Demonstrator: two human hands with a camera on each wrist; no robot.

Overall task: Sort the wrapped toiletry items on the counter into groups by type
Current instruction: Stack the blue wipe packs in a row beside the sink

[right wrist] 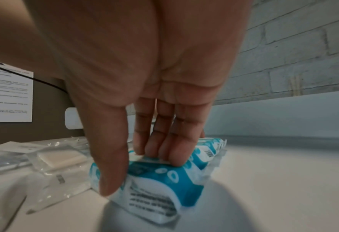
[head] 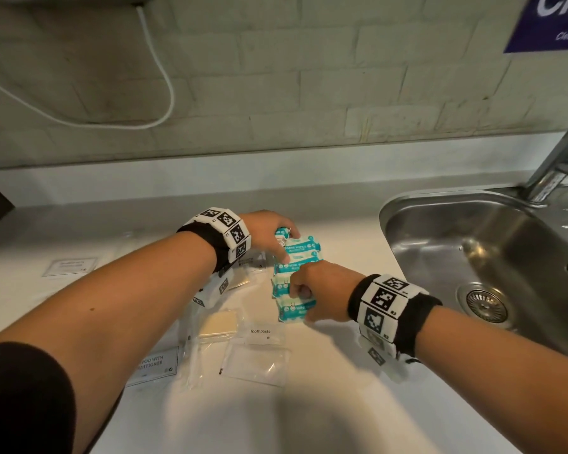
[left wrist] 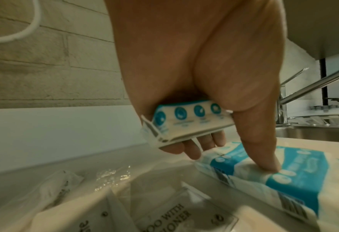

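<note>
Several teal-and-white mini wipes packs point(head: 297, 253) lie in a row on the white counter point(head: 341, 404). My left hand point(head: 284, 244) is at the row's far end, fingers curled round one wipes pack point(left wrist: 186, 122) lifted off the counter. Its thumb presses on the pack lying below point(left wrist: 296, 180). My right hand point(head: 304, 306) is at the near end. Its thumb and fingers point(right wrist: 164, 141) pinch the nearest wipes pack point(right wrist: 160, 177), which rests on the counter.
Left of the row lie a wrapped soap bar point(head: 218, 324), a toothpaste sachet point(head: 264, 334), a clear packet point(head: 256, 362), a shampoo-with-conditioner sachet point(head: 154, 367) and a far-left sachet point(head: 69, 266). A steel sink point(head: 407, 204) and tap point(head: 558, 165) stand right.
</note>
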